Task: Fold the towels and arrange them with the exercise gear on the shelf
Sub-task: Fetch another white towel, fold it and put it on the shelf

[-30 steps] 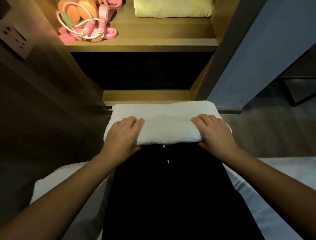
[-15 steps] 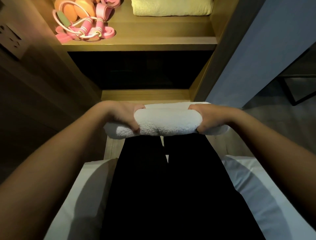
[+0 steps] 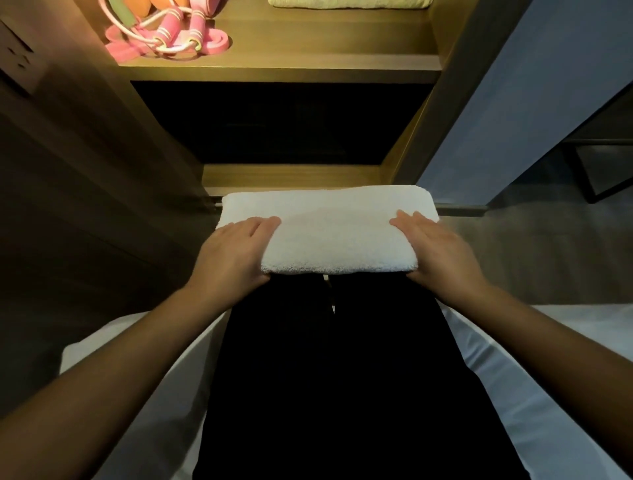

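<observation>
At far left, a wall socket [image 3: 19,61] sits on a dark wood panel. Right of it, pink exercise gear [image 3: 168,37], looped bands and cords with padded handles, lies at the left end of a lit wooden shelf [image 3: 284,70].

Below, the person's left hand [image 3: 233,253] rests fingers-straight on the left end of a folded white towel [image 3: 329,233]. The towel lies as a thick rectangle across the person's knees, on black trousers [image 3: 329,377], in front of the shelf unit and below its lit board. Higher up, a pale yellow folded towel [image 3: 349,3] lies on the shelf, right of the gear and apart from it. The right hand [image 3: 438,253] mirrors the left, flat on the towel's right end. The hands are well apart. Both thumbs are hidden, so I cannot tell whether they hook under the near edge. A blue-grey panel [image 3: 531,102] stands at right.

This looks like the end of folding: the hands seem to be pressing the bundle flat. Next, it likely calls for a grip at both ends and a lift to the shelf, perhaps between gear and yellow towel, keeping the layers from slipping open.

Half a second ago the towel was raised off the knees, bunched, with fingers curled round each end. Now it lies flat and the hands have opened onto it.
</observation>
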{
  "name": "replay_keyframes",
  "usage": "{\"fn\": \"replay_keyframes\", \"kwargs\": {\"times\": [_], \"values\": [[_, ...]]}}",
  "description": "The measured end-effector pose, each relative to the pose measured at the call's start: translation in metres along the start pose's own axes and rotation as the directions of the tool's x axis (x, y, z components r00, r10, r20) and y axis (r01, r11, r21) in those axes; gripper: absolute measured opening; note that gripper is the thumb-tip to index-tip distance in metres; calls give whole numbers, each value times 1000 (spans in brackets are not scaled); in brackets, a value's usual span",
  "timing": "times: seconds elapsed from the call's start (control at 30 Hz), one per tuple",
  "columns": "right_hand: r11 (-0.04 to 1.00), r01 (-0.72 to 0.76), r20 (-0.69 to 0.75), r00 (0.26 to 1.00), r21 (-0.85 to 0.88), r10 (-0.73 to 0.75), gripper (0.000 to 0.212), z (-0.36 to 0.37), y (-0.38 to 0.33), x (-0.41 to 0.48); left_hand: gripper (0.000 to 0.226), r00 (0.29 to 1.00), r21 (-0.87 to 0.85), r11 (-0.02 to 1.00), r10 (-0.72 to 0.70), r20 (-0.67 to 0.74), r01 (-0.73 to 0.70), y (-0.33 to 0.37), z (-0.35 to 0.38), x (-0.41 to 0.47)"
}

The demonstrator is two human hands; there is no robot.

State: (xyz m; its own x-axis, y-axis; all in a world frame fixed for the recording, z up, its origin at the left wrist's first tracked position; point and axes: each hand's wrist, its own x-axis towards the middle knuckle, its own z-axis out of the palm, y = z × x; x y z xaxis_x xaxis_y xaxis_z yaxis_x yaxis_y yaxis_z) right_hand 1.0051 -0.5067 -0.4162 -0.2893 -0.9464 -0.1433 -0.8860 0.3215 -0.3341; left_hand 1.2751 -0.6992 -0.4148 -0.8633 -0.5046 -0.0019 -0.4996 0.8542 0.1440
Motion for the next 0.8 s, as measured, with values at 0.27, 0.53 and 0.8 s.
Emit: {"fn": "replay_keyframes", "kwargs": {"times": [0.27, 0.53, 0.8], "values": [[992, 76, -47, 996, -103, -81, 53, -45, -2, 45, 71, 999, 73, 996, 49, 21, -50, -29, -43, 55], [976, 45, -252, 963, -212, -99, 49, -129, 8, 143, 60, 995, 135, 991, 21, -94, -8, -58, -116, 167], [963, 37, -465, 871, -266, -162, 57, -207, 41, 274, 57, 961, 187, 982, 21, -275, 32, -102, -166, 315]]}}
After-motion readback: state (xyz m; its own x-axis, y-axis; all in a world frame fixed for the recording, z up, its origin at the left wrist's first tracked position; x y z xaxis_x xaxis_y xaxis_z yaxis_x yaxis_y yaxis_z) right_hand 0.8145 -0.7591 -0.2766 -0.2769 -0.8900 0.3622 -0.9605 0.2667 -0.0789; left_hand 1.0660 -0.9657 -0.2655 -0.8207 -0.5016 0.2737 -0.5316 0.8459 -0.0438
